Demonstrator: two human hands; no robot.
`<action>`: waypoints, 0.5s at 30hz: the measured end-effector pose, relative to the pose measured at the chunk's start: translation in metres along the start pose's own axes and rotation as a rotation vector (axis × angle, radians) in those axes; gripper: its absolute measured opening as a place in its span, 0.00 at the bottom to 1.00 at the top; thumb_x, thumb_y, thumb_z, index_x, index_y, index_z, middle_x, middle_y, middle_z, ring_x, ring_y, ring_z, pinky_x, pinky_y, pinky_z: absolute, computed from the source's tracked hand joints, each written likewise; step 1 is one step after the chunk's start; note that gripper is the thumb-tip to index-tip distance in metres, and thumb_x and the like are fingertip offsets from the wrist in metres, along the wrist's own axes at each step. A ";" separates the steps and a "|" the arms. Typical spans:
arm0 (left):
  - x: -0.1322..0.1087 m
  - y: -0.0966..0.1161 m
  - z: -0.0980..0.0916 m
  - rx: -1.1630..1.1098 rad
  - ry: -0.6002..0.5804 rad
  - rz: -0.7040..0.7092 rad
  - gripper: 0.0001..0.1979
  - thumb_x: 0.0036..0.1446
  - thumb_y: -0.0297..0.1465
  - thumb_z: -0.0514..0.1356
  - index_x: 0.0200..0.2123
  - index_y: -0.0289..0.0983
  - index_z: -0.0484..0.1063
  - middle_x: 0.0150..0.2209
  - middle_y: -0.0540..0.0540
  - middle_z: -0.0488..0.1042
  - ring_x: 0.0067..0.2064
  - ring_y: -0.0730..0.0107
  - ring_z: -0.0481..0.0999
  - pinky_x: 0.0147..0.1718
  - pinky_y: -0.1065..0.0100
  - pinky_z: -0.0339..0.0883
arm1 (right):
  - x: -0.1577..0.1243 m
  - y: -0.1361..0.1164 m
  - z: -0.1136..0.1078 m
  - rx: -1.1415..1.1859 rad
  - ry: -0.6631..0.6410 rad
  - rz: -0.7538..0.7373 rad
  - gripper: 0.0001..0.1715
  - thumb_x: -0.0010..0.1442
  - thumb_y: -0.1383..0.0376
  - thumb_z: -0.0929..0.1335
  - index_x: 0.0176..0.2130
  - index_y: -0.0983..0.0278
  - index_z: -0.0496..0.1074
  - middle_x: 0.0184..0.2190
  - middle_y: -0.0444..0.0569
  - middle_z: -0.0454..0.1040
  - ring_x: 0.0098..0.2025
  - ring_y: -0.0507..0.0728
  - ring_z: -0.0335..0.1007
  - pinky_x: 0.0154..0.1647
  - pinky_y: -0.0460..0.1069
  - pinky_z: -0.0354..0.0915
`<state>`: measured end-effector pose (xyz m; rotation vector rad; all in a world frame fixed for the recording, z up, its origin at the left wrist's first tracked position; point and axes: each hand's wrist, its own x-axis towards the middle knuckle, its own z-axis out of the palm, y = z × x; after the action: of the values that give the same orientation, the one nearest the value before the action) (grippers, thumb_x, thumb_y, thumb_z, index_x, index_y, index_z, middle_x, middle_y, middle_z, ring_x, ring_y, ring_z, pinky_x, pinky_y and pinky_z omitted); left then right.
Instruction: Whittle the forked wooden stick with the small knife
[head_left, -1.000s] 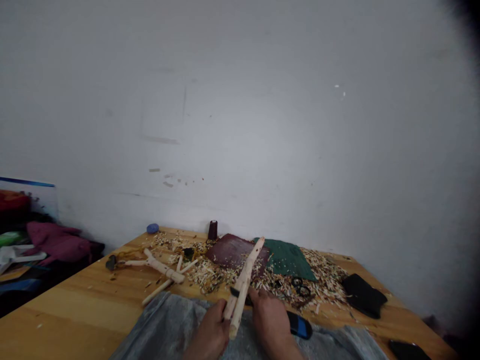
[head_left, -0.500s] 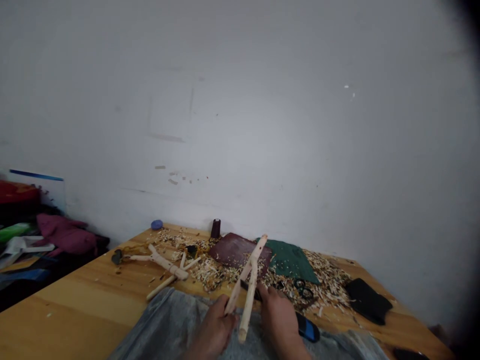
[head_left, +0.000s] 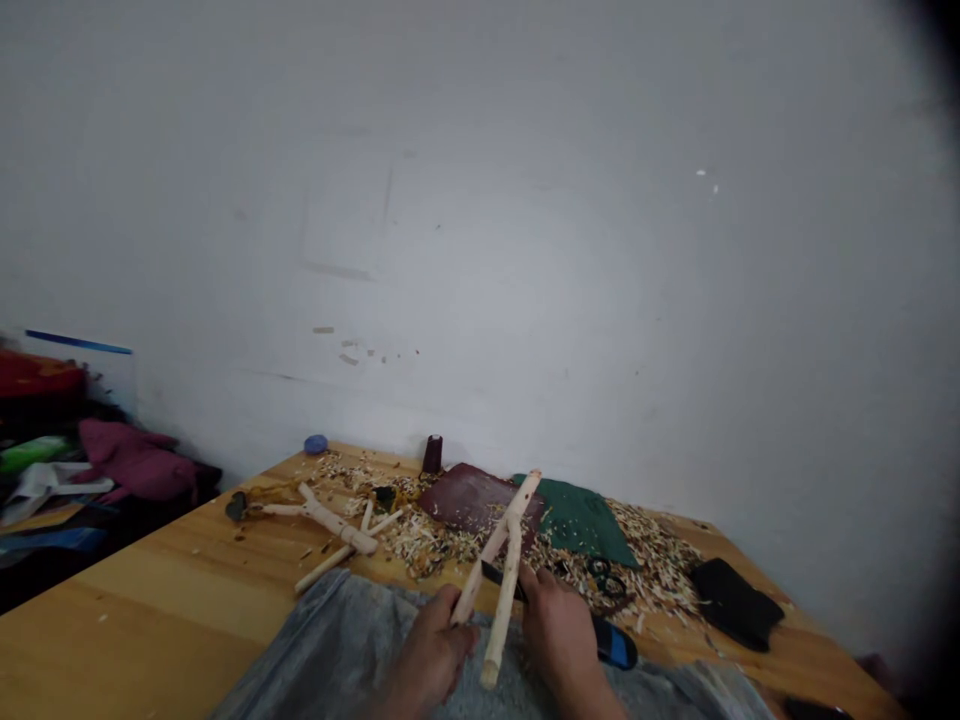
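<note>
My left hand [head_left: 435, 648] is closed around the lower end of one prong of a pale, peeled forked stick [head_left: 520, 506]. I hold it out in front of me, above the gray cloth [head_left: 330, 640] along the near side of the counter [head_left: 142, 620], the joined end pointing away toward the wall [head_left: 525, 250] and the other prong reaching back toward me, its blunt end free between my two hands. My right hand [head_left: 561, 630] is wrapped around a knife [head_left: 616, 646]; its black and blue handle sticks out on the right of my fist, while the dark blade runs leftward behind the free prong, its tip by the prong I grip. Whether the edge touches the wood I cannot tell.

Beyond my hands, wood shavings [head_left: 660, 545] litter the counter, some scattered over a maroon sheet [head_left: 465, 495] and a green sheet [head_left: 581, 520] beside it. A dark spool [head_left: 433, 455] stands behind the maroon one, near the wall. To the left lies a second forked branch [head_left: 334, 522], with a thin rod [head_left: 324, 572] angled just beside it. Off to the right is a flat black piece [head_left: 735, 603].
</note>
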<state>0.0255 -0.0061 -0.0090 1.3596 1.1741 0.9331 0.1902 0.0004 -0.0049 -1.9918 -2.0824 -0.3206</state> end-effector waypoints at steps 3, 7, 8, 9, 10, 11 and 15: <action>0.002 -0.004 -0.001 -0.034 0.003 0.027 0.05 0.47 0.27 0.52 0.31 0.39 0.62 0.11 0.60 0.55 0.11 0.79 0.51 0.09 0.77 0.43 | -0.004 -0.008 0.001 0.030 -0.018 -0.044 0.24 0.56 0.76 0.59 0.47 0.58 0.70 0.36 0.49 0.74 0.37 0.57 0.71 0.32 0.45 0.60; 0.009 -0.013 -0.002 -0.038 0.016 0.054 0.05 0.47 0.31 0.53 0.31 0.39 0.62 0.11 0.60 0.57 0.10 0.78 0.52 0.09 0.77 0.42 | -0.007 -0.021 0.006 0.059 -0.024 -0.131 0.20 0.56 0.74 0.60 0.44 0.58 0.71 0.37 0.50 0.74 0.38 0.57 0.71 0.33 0.45 0.60; 0.010 -0.015 -0.002 -0.028 0.016 0.047 0.06 0.47 0.31 0.53 0.31 0.39 0.62 0.11 0.60 0.56 0.10 0.78 0.52 0.09 0.76 0.42 | -0.006 -0.019 0.006 0.055 -0.021 -0.113 0.21 0.56 0.75 0.60 0.45 0.58 0.71 0.37 0.49 0.74 0.38 0.57 0.71 0.33 0.46 0.61; 0.010 -0.016 -0.002 -0.018 0.012 0.040 0.06 0.47 0.31 0.52 0.31 0.39 0.63 0.11 0.60 0.55 0.10 0.78 0.52 0.09 0.76 0.42 | -0.004 -0.015 0.006 0.045 -0.019 -0.080 0.22 0.56 0.75 0.60 0.45 0.57 0.70 0.36 0.49 0.74 0.37 0.57 0.71 0.33 0.46 0.61; 0.010 -0.016 -0.002 -0.014 0.000 0.034 0.05 0.47 0.30 0.51 0.31 0.39 0.62 0.11 0.60 0.55 0.10 0.77 0.51 0.09 0.76 0.41 | -0.002 -0.009 0.005 0.031 -0.019 -0.040 0.23 0.56 0.76 0.59 0.47 0.57 0.69 0.36 0.49 0.74 0.36 0.57 0.71 0.32 0.46 0.60; 0.010 -0.016 -0.002 -0.013 -0.011 0.033 0.05 0.47 0.30 0.51 0.30 0.40 0.62 0.11 0.60 0.55 0.10 0.78 0.51 0.09 0.76 0.41 | 0.000 -0.004 0.004 0.016 -0.015 -0.003 0.25 0.56 0.76 0.59 0.48 0.57 0.69 0.36 0.49 0.74 0.36 0.57 0.72 0.32 0.46 0.60; 0.005 -0.008 -0.002 -0.047 -0.054 0.015 0.03 0.47 0.29 0.51 0.29 0.41 0.61 0.12 0.59 0.55 0.11 0.78 0.51 0.11 0.75 0.40 | 0.000 -0.001 -0.001 0.026 -0.003 0.008 0.26 0.55 0.77 0.59 0.49 0.58 0.69 0.36 0.49 0.74 0.37 0.56 0.71 0.34 0.45 0.60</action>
<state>0.0231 -0.0015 -0.0173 1.3493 1.0968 0.9236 0.1894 0.0002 -0.0043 -1.9858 -2.0694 -0.2879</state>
